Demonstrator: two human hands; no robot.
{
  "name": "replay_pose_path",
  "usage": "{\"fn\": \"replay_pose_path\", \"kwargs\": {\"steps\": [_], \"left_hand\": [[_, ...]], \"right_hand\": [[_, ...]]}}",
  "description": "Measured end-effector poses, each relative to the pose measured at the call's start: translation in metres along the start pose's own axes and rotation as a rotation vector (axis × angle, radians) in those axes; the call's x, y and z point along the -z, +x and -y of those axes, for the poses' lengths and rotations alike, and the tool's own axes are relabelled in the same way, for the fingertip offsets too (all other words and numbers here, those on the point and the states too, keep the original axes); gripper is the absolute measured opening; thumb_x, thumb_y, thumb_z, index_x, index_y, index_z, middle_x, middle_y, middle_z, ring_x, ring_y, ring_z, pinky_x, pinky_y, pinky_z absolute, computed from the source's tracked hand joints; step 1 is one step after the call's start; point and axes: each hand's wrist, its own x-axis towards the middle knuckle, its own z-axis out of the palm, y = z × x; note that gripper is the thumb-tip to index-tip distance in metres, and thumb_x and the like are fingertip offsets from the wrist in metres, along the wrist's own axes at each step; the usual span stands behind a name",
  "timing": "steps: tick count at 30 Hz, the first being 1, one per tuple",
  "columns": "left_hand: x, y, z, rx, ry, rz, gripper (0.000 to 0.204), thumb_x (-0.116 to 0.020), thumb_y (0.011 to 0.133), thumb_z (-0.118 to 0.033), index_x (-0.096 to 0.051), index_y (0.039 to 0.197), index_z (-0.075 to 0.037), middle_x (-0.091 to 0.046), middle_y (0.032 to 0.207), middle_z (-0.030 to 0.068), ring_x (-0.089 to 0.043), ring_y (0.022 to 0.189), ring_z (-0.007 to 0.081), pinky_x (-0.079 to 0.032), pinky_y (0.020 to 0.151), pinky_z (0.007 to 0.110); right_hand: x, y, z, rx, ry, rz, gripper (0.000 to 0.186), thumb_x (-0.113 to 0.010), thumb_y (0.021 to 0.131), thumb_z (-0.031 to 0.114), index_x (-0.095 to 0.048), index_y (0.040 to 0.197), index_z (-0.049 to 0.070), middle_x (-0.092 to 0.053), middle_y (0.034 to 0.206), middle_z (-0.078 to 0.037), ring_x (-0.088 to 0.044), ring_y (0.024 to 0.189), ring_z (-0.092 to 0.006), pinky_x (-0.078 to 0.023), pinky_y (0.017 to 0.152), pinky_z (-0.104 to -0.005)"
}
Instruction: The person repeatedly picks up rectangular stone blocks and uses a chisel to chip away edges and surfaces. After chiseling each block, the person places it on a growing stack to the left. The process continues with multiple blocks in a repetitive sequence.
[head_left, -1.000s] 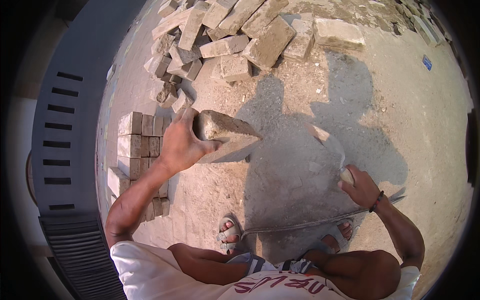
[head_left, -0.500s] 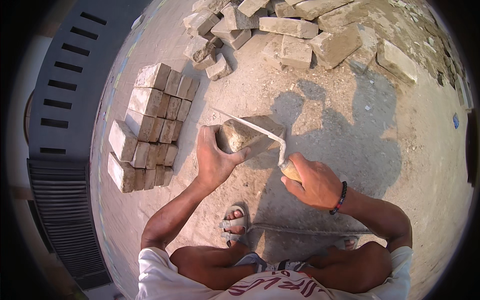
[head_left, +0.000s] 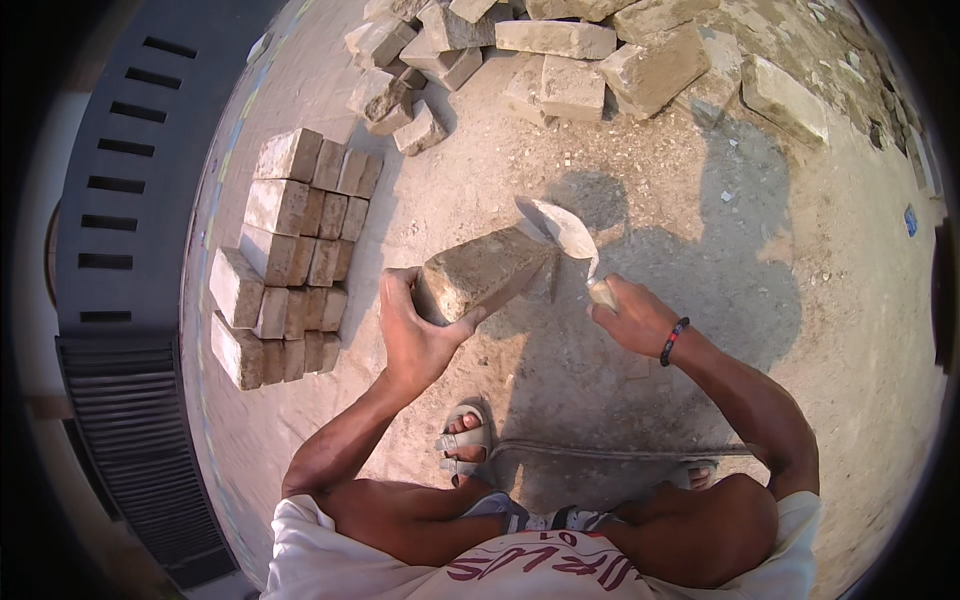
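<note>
Head camera: the left grip (head_left: 418,335) is spread wide around the near end of a dusty tan rectangular brick (head_left: 490,265), thumb on one side and fingers on the other. The brick points away from this grip, slanting ahead and to its right; whether anything bears it from below is hidden. The right grip (head_left: 640,318) is curled snugly around the short pale wooden handle of a pointed grey metal trowel (head_left: 565,225) (a dark beaded bracelet (head_left: 674,342) circles that wrist). The trowel's blade reaches ahead and leftward from the right grip to the brick's far end; I cannot tell whether they touch. Left of the left grip, just apart from it, stands a neat stack of pale tan bricks (head_left: 280,207) on the dusty ground (head_left: 420,410). Well ahead of both grips lies a jumbled heap of loose tan bricks (head_left: 650,75).
</note>
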Motion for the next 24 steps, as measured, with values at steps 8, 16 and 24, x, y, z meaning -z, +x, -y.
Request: {"fn": "replay_pose_path", "kwargs": {"steps": [8,16,24], "left_hand": [[0.001,-0.015,0.006,-0.037,0.053,-0.023,0.074,-0.091,0.061,-0.023,-0.042,0.111,0.002,-0.043,0.102,0.0155,-0.047,0.092,0.0275,-0.042,0.079,0.041],[-0.004,-0.037,0.022,-0.109,0.036,-0.076,0.077,-0.091,0.061,-0.021,-0.04,0.115,0.001,-0.043,0.105,0.0166,-0.048,0.095,0.0293,-0.041,0.082,0.042],[-0.003,-0.04,0.033,-0.078,-0.002,-0.099,0.08,-0.092,0.058,-0.022,-0.04,0.115,0.002,-0.044,0.108,0.0177,-0.048,0.099,0.0299,-0.041,0.085,0.043]], "right_hand": [[-0.025,-0.021,0.036,0.209,-0.07,-0.044,0.035,-0.061,0.093,0.027,-0.05,0.108,-0.003,-0.065,0.078,-0.024,-0.065,0.075,-0.0442,-0.05,0.068,-0.0499],[-0.008,-0.026,0.047,0.311,-0.011,-0.058,0.037,-0.063,0.092,0.028,-0.052,0.108,-0.002,-0.066,0.086,-0.026,-0.066,0.08,-0.0441,-0.051,0.071,-0.0501],[0.006,-0.009,0.055,0.201,-0.032,-0.045,0.031,-0.061,0.093,0.025,-0.049,0.105,-0.001,-0.065,0.086,-0.026,-0.066,0.08,-0.0441,-0.052,0.07,-0.0512]]}}
